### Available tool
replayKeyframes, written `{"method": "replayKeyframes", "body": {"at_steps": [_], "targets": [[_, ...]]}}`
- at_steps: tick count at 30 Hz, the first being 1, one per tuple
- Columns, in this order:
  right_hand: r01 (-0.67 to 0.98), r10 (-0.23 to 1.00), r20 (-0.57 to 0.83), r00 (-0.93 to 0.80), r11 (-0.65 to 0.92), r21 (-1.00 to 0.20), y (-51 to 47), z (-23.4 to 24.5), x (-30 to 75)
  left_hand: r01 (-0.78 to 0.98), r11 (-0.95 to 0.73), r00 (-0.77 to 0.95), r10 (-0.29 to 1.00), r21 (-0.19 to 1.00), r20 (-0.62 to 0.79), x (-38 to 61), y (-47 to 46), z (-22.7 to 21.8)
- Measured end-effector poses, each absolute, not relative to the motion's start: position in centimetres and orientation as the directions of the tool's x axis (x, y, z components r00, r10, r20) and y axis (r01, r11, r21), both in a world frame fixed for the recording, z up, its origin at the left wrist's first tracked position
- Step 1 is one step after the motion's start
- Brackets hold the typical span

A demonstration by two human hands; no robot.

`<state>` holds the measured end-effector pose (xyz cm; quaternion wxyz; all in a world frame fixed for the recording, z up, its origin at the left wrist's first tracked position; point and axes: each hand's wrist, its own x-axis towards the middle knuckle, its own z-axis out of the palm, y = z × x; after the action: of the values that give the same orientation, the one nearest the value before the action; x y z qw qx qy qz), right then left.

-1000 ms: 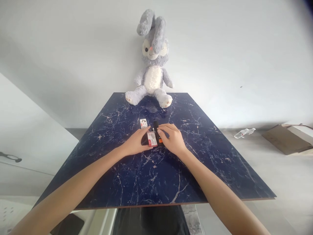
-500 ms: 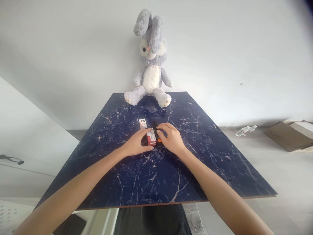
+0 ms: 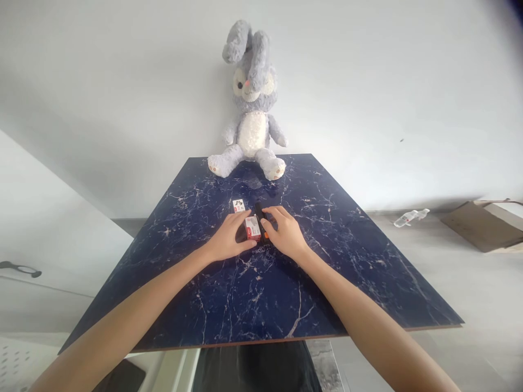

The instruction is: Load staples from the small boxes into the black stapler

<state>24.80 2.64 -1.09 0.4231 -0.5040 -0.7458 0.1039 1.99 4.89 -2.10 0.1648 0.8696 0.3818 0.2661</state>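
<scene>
A small red-and-white box (image 3: pixel 253 227) lies near the middle of the blue marbled table. My left hand (image 3: pixel 229 238) curves around it from the left, thumb by its near end and fingertips by its far end, spread apart. Just right of the box is a slim black object with an orange part (image 3: pixel 266 236), perhaps a stapler. My right hand (image 3: pixel 285 230) covers its right side, thumb and fingertips resting on it. Behind the left fingers sits a second small white-and-red box (image 3: pixel 238 206), partly hidden by them.
A grey plush rabbit (image 3: pixel 253 130) sits at the table's (image 3: pixel 253 305) far edge against the wall. To the right, on the floor, lie a clear plastic bottle (image 3: pixel 406 219) and an opened cardboard box (image 3: pixel 482 226). A white door with a dark handle (image 3: pixel 20 268) is at left.
My left fingertips have drawn slightly back from the far end of the box. The right hand stays on the black object. The view has shifted a little.
</scene>
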Motion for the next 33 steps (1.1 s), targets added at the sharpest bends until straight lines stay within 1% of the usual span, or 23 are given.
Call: {"method": "replayKeyframes", "body": {"at_steps": [2,4,6,7,9,12,14,18,20,22,26,30,33], "targets": [[0.67,0.879,0.461,-0.121,0.415,-0.615,2.7,-1.2,24.8,0.602,-0.624,0.453,0.781,0.498,0.43,1.8,5.5,-2.0],[0.674,0.911,0.393,-0.127,0.37,-0.639,2.7,-1.3,24.8,0.646,-0.551,0.292,0.818,0.529,0.495,1.6,7.0,-2.2],[0.672,0.931,0.338,-0.14,0.34,-0.658,2.7,-1.2,24.8,0.677,-0.473,0.206,0.858,0.564,0.471,1.4,8.9,-2.6],[0.67,0.937,0.316,-0.146,0.329,-0.665,2.7,-1.1,24.8,0.677,-0.449,0.211,0.877,0.583,0.43,1.4,9.9,-2.9],[0.665,0.946,0.284,-0.157,0.314,-0.678,2.6,-1.0,24.8,0.65,-0.46,0.299,0.887,0.605,0.352,1.3,11.3,-3.3],[0.669,0.949,0.268,-0.163,0.306,-0.677,2.6,-0.8,24.7,0.581,-0.548,0.465,0.83,0.602,0.308,1.3,11.7,-3.5],[0.672,0.95,0.265,-0.166,0.306,-0.674,2.6,-0.7,24.7,0.54,-0.58,0.527,0.798,0.61,0.292,1.3,11.4,-3.4],[0.667,0.95,0.261,-0.171,0.307,-0.679,2.7,-0.8,24.8,0.487,-0.518,0.539,0.812,0.703,0.224,1.3,10.6,-2.9],[0.663,0.95,0.257,-0.176,0.308,-0.682,2.8,-0.8,24.9,0.49,-0.479,0.533,0.826,0.728,0.184,1.1,10.1,-2.6],[0.664,0.951,0.252,-0.18,0.307,-0.682,2.7,-0.8,25.0,0.514,-0.491,0.55,0.818,0.703,0.169,0.7,9.3,-2.1],[0.674,0.952,0.243,-0.186,0.304,-0.673,2.7,-0.7,25.0,0.589,-0.552,0.6,0.788,0.59,0.139,-0.1,7.7,-1.3],[0.676,0.952,0.238,-0.192,0.304,-0.672,2.7,-0.7,25.0,0.656,-0.551,0.614,0.787,0.515,0.06,0.2,6.9,-1.2],[0.681,0.951,0.238,-0.197,0.308,-0.664,2.7,-0.7,25.0,0.702,-0.534,0.585,0.81,0.47,0.048,1.0,6.6,-1.5]]}}
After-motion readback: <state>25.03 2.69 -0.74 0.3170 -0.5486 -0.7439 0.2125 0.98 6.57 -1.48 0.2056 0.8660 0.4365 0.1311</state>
